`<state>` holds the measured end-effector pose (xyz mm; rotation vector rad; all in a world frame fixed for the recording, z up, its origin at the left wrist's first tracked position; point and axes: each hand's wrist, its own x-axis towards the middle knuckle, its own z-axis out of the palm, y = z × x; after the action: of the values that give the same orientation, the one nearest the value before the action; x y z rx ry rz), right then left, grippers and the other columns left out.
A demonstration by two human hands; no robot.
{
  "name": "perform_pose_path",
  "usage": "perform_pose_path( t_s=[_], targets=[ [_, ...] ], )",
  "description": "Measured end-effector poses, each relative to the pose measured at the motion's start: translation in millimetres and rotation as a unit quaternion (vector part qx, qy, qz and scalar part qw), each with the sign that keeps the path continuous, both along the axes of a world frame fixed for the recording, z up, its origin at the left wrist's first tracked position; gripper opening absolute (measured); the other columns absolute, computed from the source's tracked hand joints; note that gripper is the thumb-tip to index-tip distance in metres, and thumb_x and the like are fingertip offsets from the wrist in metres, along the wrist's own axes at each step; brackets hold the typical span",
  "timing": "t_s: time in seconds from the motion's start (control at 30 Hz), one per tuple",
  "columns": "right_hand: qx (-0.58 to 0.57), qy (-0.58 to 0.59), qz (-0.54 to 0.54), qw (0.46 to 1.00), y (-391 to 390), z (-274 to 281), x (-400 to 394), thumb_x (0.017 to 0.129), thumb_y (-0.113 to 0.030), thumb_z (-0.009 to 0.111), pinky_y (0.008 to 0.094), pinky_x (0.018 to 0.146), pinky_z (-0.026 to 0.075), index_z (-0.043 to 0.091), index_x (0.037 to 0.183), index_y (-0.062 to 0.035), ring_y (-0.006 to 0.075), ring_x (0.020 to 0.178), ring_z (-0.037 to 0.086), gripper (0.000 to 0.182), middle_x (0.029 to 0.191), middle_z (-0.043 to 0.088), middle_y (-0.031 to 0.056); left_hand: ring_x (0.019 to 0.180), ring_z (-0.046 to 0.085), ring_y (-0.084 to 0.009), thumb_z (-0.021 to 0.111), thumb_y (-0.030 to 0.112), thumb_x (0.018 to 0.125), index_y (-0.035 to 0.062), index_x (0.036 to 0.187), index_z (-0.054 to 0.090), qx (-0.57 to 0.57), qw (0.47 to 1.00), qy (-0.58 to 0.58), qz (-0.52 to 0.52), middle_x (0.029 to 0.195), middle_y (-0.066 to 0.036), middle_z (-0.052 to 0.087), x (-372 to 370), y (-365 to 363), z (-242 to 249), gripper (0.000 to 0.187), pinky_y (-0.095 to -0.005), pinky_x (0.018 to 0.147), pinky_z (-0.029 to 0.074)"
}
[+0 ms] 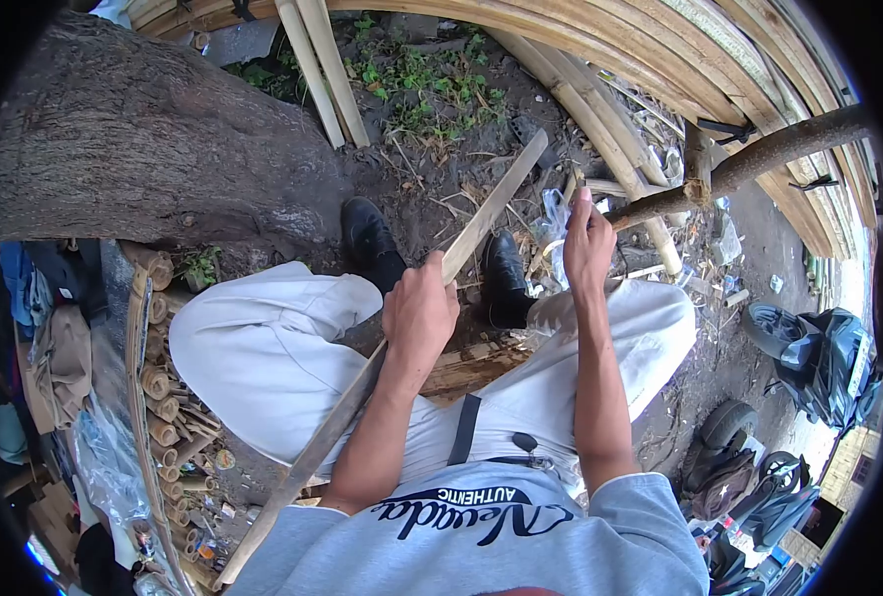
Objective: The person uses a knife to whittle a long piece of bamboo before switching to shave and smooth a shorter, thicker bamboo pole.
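A long, flat wooden or bamboo strip [496, 204] slants from the upper middle, over my left thigh, to the lower left edge. My left hand [422, 310] is wrapped round it near its middle. To the right, my right hand [588, 246] is closed with its fingers pointing away from me. Something small and thin shows at its fingertips, but most of it is hidden and I cannot tell what it is. This hand is apart from the strip, close to the end of a brown branch [650, 207].
A thick tree trunk [153, 139] lies at the upper left. Long bamboo slats [660, 60] curve across the top right. Cut bamboo poles [160, 382] are stacked at the left. Motorbikes [824, 363] stand at the right. My shoes [367, 233] rest on littered soil.
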<state>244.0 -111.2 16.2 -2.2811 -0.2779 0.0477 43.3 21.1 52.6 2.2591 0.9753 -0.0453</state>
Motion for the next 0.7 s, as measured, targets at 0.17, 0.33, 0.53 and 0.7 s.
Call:
perform_pose_path(
  t_s=[0.17, 0.33, 0.53, 0.7],
  targets=[
    [0.158, -0.088, -0.073, 0.981, -22.5, 37.7, 9.5, 0.111, -0.048, 0.042, 0.0365, 0.058, 0.039, 0.054, 0.068, 0.0040, 0.0152, 0.059, 0.045, 0.068, 0.059, 0.049, 0.0061, 0.088, 0.071, -0.0470, 0.071, 0.018, 0.093, 0.0026, 0.117, 0.063, 0.017, 0.999, -0.031, 0.005, 0.084, -0.025, 0.072, 11.4, -23.8, 56.6, 0.030, -0.0559, 0.080, 0.056],
    [0.285, -0.103, -0.072, 0.950, -39.0, 42.6, 8.3, 0.111, -0.043, 0.046, 0.0301, 0.056, 0.033, 0.052, 0.071, -0.0008, 0.0090, 0.060, 0.040, 0.059, 0.063, 0.047, -0.0008, 0.089, 0.070, -0.0469, 0.070, 0.017, 0.094, 0.0041, 0.118, 0.062, -0.023, 0.999, -0.041, 0.009, 0.088, -0.028, 0.072, 19.8, -24.1, 47.6, 0.029, -0.0549, 0.078, 0.056],
    [0.477, 0.120, -0.152, 0.857, -3.9, -51.9, -14.2, 0.106, -0.027, 0.062, 0.0262, 0.045, 0.031, 0.058, 0.096, -0.0053, 0.0049, 0.049, 0.038, 0.024, 0.060, 0.042, -0.0049, 0.096, 0.069, -0.0466, 0.072, 0.017, 0.092, 0.0014, 0.114, 0.065, 0.070, 0.996, -0.050, 0.030, 0.092, -0.027, 0.073, 27.7, -20.5, 70.4, 0.028, -0.0545, 0.082, 0.054],
    [0.255, 0.383, -0.128, 0.878, 25.2, -146.8, -84.2, 0.098, -0.037, 0.072, 0.0339, 0.048, 0.044, 0.062, 0.096, -0.0015, 0.0157, 0.050, 0.052, 0.037, 0.068, 0.057, 0.0046, 0.097, 0.069, -0.0476, 0.072, 0.020, 0.092, 0.0028, 0.114, 0.065, 0.068, 0.988, -0.076, 0.116, 0.097, -0.026, 0.073, 8.6, 13.7, 62.2, 0.029, -0.0559, 0.081, 0.055]
  ],
)
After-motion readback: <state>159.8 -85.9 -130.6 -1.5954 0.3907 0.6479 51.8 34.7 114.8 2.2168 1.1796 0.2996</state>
